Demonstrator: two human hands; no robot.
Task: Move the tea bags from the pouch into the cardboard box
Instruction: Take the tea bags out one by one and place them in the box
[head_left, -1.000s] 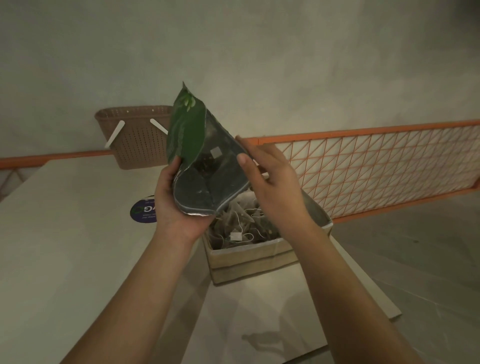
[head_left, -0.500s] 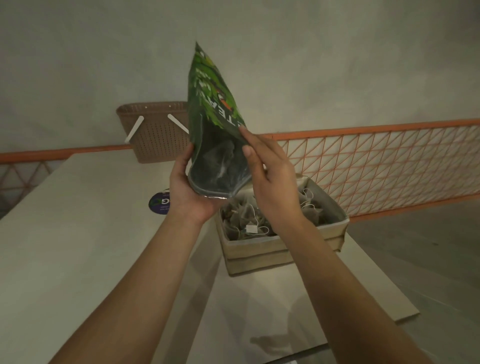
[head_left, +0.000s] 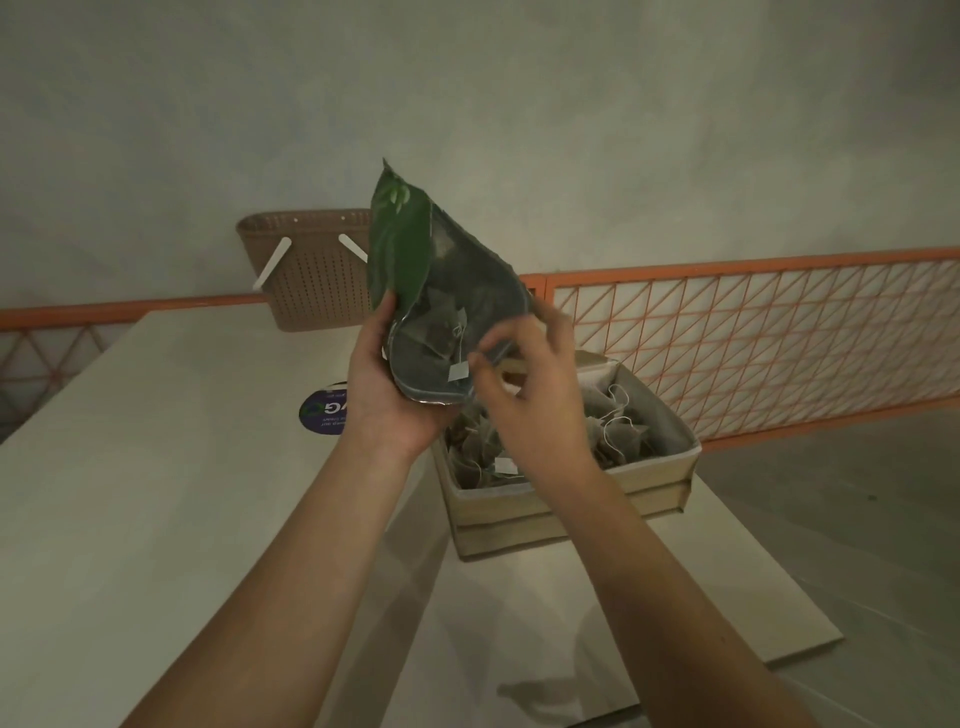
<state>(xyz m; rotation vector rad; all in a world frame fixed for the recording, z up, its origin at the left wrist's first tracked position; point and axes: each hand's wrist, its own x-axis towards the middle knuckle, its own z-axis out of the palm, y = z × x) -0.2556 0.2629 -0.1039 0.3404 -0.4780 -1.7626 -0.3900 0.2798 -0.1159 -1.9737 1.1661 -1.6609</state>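
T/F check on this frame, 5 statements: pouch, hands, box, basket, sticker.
1. The left hand holds the green pouch with its open mouth turned toward the camera. True.
2. The pouch is empty. False: tea bags and a white tag show inside it.
3. The cardboard box already holds tea bags. True.
4. The right hand rests flat on the table. False: it is raised at the pouch mouth, fingers at the rim.
5. The brown basket sits right of the box. False: it stands behind the pouch, left of the box, beyond the round purple sticker.
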